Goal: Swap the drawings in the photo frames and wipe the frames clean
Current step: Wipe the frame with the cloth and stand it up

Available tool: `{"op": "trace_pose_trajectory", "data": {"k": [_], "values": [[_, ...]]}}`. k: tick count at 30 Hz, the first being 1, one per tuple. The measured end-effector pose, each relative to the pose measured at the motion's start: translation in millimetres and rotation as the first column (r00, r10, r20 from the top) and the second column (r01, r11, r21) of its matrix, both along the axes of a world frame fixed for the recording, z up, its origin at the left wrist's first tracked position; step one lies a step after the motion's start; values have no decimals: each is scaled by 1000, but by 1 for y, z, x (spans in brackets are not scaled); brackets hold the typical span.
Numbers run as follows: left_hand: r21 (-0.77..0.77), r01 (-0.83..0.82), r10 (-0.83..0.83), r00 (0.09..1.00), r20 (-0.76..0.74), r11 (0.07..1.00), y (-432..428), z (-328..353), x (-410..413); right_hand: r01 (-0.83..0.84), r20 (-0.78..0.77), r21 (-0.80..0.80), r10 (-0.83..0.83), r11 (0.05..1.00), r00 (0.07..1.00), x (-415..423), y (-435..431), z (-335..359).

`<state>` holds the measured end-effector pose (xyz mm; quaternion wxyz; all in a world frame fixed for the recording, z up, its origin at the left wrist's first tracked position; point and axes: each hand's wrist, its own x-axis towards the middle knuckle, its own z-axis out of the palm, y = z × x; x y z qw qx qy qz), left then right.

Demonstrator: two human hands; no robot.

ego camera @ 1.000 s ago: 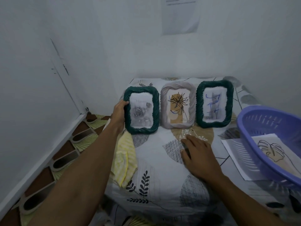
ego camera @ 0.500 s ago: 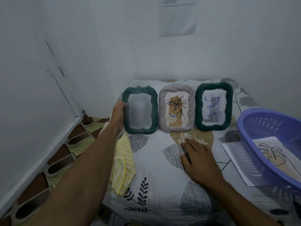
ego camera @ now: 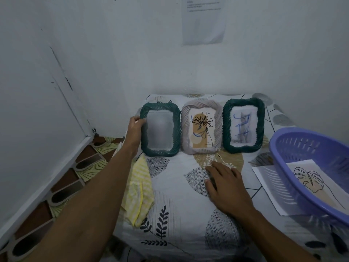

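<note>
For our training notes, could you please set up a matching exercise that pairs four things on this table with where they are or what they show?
Things:
1. left green frame
2. grey frame
3. yellow cloth
4. leaf drawing

Place or state:
A. lies inside the purple basket
B. gripped at its edge by the left hand
C. shows a black flower sketch
D. lies at the table's left edge

Pairs: 1-B, 2-C, 3-D, 4-A

White walls [ego camera: 94, 53], patterned floor tiles [ego camera: 62, 188], leaf-print covered table [ego camera: 181, 214].
</note>
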<state>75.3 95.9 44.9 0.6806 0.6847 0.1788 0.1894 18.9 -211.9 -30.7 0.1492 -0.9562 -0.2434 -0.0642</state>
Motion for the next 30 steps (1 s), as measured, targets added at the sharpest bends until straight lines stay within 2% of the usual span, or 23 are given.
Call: {"op": "trace_pose_trajectory", "data": {"k": [2, 3, 6, 8, 10, 12, 14, 17, 21, 25, 28, 30], "values": [[140, -69, 63, 997, 47, 988, -1, -4, -6, -4, 0, 1, 4, 1000, 1000, 0, 0, 0], [284, -140, 124, 990, 75, 948, -3, -6, -12, -5, -2, 0, 5, 1000, 1000, 0, 0, 0], [675, -277, 227, 960, 164, 684, -30, -17, -38, -3, -4, 18, 3, 1000, 1000, -1, 0, 1], [816, -188, 161, 980, 118, 547, -56, -25, -60, 8, 12, 34, -9, 999, 1000, -1, 0, 3], [893, 3, 34, 999, -21, 451, -79, -41, -78, 32, 32, 48, -33, 998, 999, -3, -1, 6], [936, 161, -25, 987, -161, 313, -95, -58, -93, 57, 41, 46, -59, 997, 997, -5, 0, 7], [934, 279, -34, 960, -279, 223, -105, -72, -103, 94, 44, 46, -96, 995, 994, -5, 1, 10], [917, 354, -22, 934, -356, 184, -112, -81, -111, 111, 23, 61, -112, 992, 993, -6, -1, 14], [922, 350, -36, 936, -349, 162, -115, -80, -115, 71, -44, 60, -68, 996, 997, -5, -10, 19], [926, 342, -28, 939, -342, 158, -113, -81, -114, 42, -37, 21, -41, 999, 998, -4, -30, 16], [925, 333, -36, 943, -332, 185, -114, -76, -110, 69, -32, 7, -69, 998, 997, -4, -42, 10], [940, 268, -71, 963, -258, 214, -115, -60, -100, 69, -17, 17, -69, 997, 997, -4, -41, 8]]}}
